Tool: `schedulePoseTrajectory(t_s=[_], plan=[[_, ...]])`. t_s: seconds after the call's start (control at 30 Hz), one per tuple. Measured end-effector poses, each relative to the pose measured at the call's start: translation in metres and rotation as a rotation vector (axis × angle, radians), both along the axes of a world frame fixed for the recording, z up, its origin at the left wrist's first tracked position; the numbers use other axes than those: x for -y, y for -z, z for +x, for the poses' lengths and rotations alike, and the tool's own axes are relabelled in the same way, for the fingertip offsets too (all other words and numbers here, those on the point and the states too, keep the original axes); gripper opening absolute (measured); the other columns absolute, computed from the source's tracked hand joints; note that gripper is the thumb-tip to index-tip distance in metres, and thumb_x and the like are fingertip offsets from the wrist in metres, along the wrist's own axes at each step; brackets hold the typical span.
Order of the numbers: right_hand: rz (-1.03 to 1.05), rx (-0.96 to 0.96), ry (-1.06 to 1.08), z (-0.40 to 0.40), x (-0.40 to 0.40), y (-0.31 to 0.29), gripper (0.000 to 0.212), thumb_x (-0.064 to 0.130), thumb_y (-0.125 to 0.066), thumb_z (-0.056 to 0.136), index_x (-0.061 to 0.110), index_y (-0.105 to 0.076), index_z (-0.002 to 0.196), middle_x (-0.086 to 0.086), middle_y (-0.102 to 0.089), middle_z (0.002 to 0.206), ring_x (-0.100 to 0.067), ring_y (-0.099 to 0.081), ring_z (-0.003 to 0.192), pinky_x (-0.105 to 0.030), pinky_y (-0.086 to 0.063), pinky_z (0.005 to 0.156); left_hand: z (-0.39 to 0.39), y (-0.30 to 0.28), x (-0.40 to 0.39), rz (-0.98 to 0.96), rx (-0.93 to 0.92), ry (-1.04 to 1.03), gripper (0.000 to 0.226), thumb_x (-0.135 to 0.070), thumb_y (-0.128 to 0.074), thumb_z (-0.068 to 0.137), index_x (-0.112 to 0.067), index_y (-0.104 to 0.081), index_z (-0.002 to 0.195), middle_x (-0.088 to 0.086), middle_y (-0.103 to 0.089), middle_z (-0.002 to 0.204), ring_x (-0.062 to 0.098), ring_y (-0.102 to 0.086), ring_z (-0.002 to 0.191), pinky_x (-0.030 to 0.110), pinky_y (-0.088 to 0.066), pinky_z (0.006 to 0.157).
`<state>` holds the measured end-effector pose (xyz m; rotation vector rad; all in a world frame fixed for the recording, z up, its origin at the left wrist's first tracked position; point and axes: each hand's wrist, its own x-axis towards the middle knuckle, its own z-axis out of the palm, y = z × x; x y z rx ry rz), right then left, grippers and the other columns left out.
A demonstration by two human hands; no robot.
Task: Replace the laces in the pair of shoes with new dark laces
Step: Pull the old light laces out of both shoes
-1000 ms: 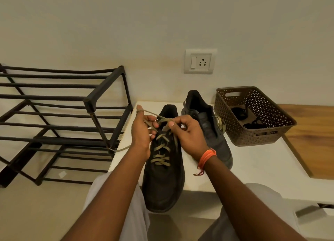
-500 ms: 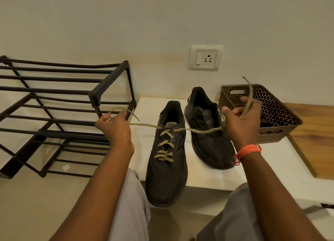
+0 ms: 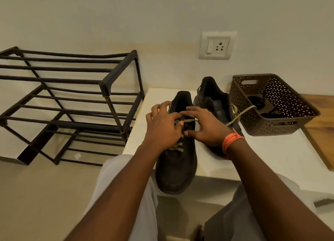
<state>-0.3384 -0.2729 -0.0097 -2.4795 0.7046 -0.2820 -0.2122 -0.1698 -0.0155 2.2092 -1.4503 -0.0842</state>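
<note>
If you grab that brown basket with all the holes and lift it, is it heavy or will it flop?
Probably light: the brown basket has walls full of holes and only a few dark items inside. It likely stays stiff, since its rim holds a neat box shape. A push would probably slide it on the smooth white ledge, not tip it, because it sits wide and low.

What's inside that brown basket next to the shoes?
The brown basket holds some dark items, possibly coiled laces, though they are too dim to identify. Its near wall hides the rest of the bottom. A tan lace trails against its near corner.
</note>
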Motion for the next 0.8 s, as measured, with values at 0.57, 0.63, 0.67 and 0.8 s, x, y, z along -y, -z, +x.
schedulePoseTrajectory(t_s=[0.57, 0.63, 0.67, 0.8], plan=[[0.297, 0.269, 0.094, -0.017, 0.012, 0.007, 0.057, 0.022, -0.090, 0.062, 0.018, -0.058, 0.110, 0.002, -0.042, 0.147, -0.009, -0.045, 0.124, -0.015, -0.050, 0.087, 0.014, -0.001, 0.006, -0.367, -0.184, -0.123, 0.026, -0.020, -0.053, 0.097, -0.023, -0.056, 0.122, 0.002, -0.038, 0.140, 0.019, -0.034, 0.131, 0.028, -0.041, 0.096], [0.256, 0.269, 0.095, -0.013, 0.008, 0.010, 0.065, 0.023, -0.091, 0.061, 0.018, -0.056, 0.115, 0.002, -0.041, 0.147, -0.006, -0.045, 0.120, -0.011, -0.049, 0.082, 0.008, 0.002, 0.007, -0.198, -0.115, 0.041, 0.032, -0.029, -0.049, 0.099, -0.029, -0.054, 0.130, -0.001, -0.031, 0.149, 0.019, -0.021, 0.138, 0.038, -0.031, 0.108], [0.240, 0.272, 0.097, -0.011, 0.006, 0.011, 0.067, 0.025, -0.091, 0.060, 0.018, -0.056, 0.117, 0.002, -0.043, 0.146, -0.005, -0.046, 0.119, -0.010, -0.049, 0.081, 0.006, 0.003, 0.008, -0.116, -0.065, 0.074, 0.030, -0.035, -0.046, 0.099, -0.030, -0.057, 0.128, -0.002, -0.030, 0.151, 0.019, -0.018, 0.139, 0.040, -0.026, 0.110], [0.226, 0.297, 0.114, -0.012, 0.004, 0.010, 0.066, 0.033, -0.091, 0.058, 0.019, -0.057, 0.113, 0.004, -0.051, 0.133, -0.002, -0.048, 0.107, -0.007, -0.047, 0.076, 0.011, 0.003, 0.013, -0.121, -0.048, 0.012, 0.022, -0.038, -0.052, 0.096, -0.026, -0.069, 0.103, -0.004, -0.040, 0.137, 0.017, -0.025, 0.132, 0.034, -0.021, 0.104]])
